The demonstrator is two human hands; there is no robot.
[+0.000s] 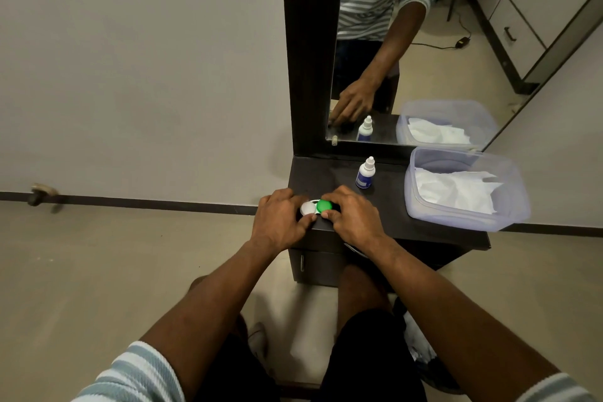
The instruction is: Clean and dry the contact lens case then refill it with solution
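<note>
The contact lens case (pixel 316 207) lies on the dark table (pixel 424 228) near its front left corner, with a white cap on the left and a green cap on the right. My left hand (pixel 279 220) grips the white-capped side, thumb at the front. My right hand (pixel 354 214) pinches the green cap (pixel 324 205) between thumb and fingers. A small white solution bottle (pixel 365 173) with a blue label stands upright just behind my right hand.
A clear plastic tub (pixel 463 219) holding white tissues (pixel 456 188) sits at the table's right. A dark-framed mirror (pixel 310 59) rises behind the table against the wall. A drawer front with a handle (pixel 301 263) is below the tabletop. My knees are under the table edge.
</note>
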